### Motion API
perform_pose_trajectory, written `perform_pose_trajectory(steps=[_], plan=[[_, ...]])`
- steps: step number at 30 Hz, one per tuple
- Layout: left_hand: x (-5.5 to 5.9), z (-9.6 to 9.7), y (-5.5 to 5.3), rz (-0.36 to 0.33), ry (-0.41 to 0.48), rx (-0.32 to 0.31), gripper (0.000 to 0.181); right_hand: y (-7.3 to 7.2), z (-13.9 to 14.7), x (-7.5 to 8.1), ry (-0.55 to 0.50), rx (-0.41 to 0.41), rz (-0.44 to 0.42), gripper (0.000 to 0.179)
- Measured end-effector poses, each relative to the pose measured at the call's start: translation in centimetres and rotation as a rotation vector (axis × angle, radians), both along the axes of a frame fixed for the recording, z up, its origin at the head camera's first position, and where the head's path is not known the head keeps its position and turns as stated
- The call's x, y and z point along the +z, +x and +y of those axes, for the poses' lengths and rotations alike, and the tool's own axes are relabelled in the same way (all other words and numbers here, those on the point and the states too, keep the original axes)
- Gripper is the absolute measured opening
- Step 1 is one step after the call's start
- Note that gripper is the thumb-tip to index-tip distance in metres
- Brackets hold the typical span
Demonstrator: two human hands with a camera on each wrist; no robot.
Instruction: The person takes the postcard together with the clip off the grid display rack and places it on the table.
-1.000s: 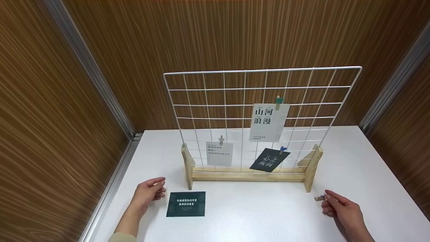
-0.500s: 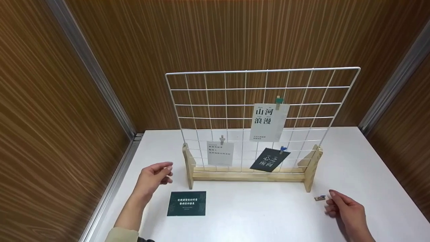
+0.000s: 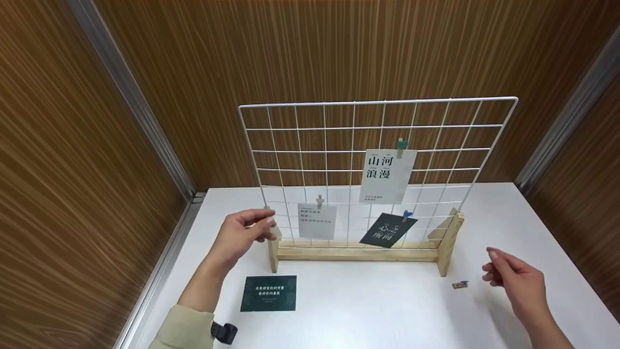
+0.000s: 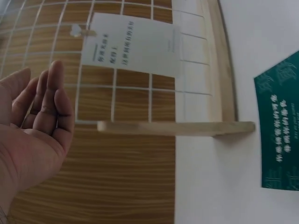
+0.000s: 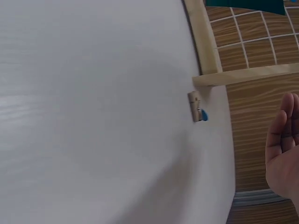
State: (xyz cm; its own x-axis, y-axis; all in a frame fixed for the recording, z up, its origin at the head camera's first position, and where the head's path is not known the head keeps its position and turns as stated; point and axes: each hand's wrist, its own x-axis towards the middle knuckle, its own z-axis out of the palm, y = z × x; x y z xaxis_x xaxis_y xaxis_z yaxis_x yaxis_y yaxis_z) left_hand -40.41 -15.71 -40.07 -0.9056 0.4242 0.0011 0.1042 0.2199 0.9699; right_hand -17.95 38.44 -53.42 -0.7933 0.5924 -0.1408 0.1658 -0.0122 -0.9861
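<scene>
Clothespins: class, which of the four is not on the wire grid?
The blue-topped clothespin lying on the white table near the right hand; the green one, white one and other blue one are clipped to the grid.

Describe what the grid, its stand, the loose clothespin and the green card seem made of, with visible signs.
Grid: likely coated metal, glossy white; thin, straight wires.
Stand: wood, smooth and matte; pale tan with faint grain.
Clothespin: probably bare wood, tan like the stand; its blue part could be painted wood or plastic.
Green card: paper or cardstock, printed; thin, flat, white lettering.

The white table carries pale glare and soft shadows; wrist views are dimmer.
</scene>
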Motion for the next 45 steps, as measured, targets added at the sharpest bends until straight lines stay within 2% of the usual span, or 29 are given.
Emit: perform_pose_trajectory(steps=[4, 8, 13, 20, 22, 28, 32, 39, 45], plan=[[2.0, 1.7, -0.3, 0.041, -0.001, -0.055, 0.03, -0.3, 0.1, 2.7, 0.031, 0.029, 0.114, 0.014], [4.1, 3.8, -0.4, 0.09, -0.009, -0.105, 0.031, -0.6, 0.0, 5.6, 0.117, 0.071, 0.218, 0.019], [6.2, 6.0, -0.4, 0.139, 0.003, -0.159, 0.025, -1.2, -0.2, 9.8, 0.297, 0.13, 0.296, 0.023], [8.1, 8.0, -0.2, 0.171, 0.018, -0.218, 0.024, -2.9, -1.2, 15.7, 0.564, 0.117, 0.354, 0.026], [8.5, 8.5, -0.1, 0.182, 0.022, -0.235, 0.024, -3.3, -1.5, 17.2, 0.636, 0.127, 0.359, 0.025], [9.3, 10.3, 0.0, 0.205, 0.03, -0.268, 0.028, -4.9, -2.9, 21.5, 0.702, 0.186, 0.397, 0.022], [9.5, 11.5, 0.3, 0.21, 0.024, -0.281, 0.03, -6.1, -4.3, 23.8, 0.747, 0.24, 0.398, 0.023], [9.5, 13.7, 0.5, 0.192, 0.032, -0.302, 0.031, -7.9, -7.1, 26.7, 0.84, 0.326, 0.358, 0.023], [9.2, 15.0, 0.6, 0.171, 0.047, -0.312, 0.035, -9.2, -9.0, 27.9, 0.884, 0.355, 0.302, 0.025]])
